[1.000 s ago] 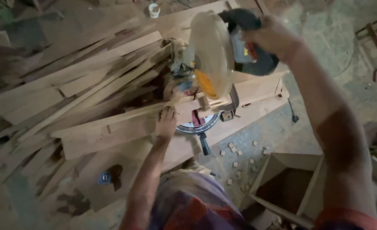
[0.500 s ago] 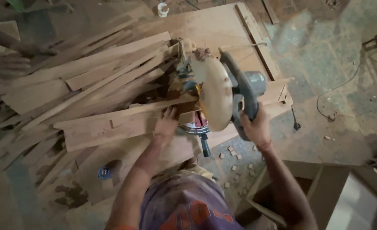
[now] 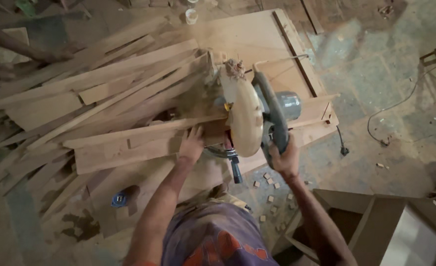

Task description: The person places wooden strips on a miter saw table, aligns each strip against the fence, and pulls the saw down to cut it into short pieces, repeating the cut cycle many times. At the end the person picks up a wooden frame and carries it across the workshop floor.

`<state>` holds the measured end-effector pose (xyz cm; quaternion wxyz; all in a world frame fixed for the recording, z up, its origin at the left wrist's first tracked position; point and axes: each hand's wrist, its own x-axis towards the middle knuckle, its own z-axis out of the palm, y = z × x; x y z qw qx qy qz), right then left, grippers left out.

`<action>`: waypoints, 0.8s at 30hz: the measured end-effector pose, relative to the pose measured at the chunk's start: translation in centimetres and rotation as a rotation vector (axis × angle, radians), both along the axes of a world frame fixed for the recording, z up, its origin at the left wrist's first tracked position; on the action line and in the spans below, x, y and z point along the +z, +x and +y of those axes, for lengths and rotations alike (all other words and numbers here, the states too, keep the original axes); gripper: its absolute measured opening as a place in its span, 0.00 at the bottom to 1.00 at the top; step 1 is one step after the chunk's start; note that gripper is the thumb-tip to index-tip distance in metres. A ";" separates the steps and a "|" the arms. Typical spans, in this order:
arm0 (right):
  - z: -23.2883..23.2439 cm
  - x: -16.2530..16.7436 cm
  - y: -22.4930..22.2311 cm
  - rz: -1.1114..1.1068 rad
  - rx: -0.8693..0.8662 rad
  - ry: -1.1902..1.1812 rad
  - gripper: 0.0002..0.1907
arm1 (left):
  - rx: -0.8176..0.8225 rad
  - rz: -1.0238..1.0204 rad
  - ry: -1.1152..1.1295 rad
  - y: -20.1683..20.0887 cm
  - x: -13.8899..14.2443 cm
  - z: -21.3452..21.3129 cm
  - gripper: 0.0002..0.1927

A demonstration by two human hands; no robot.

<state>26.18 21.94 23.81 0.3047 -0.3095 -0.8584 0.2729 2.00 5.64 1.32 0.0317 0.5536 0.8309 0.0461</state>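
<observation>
A dusty workshop floor [image 3: 385, 88] fills the view from above, with a low wooden platform [image 3: 257, 39] set on it. At the far left, long boards and thin offcut strips [image 3: 70, 98] lie heaped and fanned across the ground, and another person's arm [image 3: 21, 47] reaches in over them from the upper left edge. A small blue object [image 3: 119, 199] sits on the floor below the heap.

Further right, a long plank [image 3: 129, 148] lies crosswise in front of the person, its right end running under the saw. The left hand [image 3: 192, 145] lies flat on this plank with the fingers spread, pressing it down just beside the blade.

The chop saw [image 3: 250, 118] stands on the platform, its pale round blade guard tilted down onto the plank. The right hand [image 3: 283, 157] is closed around the saw's dark handle at the near side of the guard. Small wooden blocks [image 3: 269, 184] are scattered on the floor just below that hand.

At the lower right stands an open wooden box frame [image 3: 370, 221], and a dark cable [image 3: 395, 106] trails across the floor at the far right.
</observation>
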 end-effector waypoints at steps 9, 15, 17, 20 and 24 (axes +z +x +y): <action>9.7 14.1 -8.7 -0.050 0.275 -0.511 0.09 | 0.054 -0.066 0.251 -0.1 0.7 -0.6 0.24; 12.4 19.4 -13.8 -0.228 0.323 -0.397 0.13 | 0.015 -0.019 0.182 -0.8 0.6 -1.5 0.39; 13.2 20.2 -14.7 -0.206 0.373 -0.459 0.14 | 0.055 0.074 0.265 -0.8 0.4 -1.6 0.33; 15.1 20.6 -14.7 -0.189 0.402 -0.572 0.13 | 0.126 0.028 0.214 -0.6 -0.1 -1.8 0.41; 19.9 18.6 -10.5 0.044 0.443 -0.654 0.15 | 0.193 0.177 0.194 -0.3 -1.0 -1.9 0.29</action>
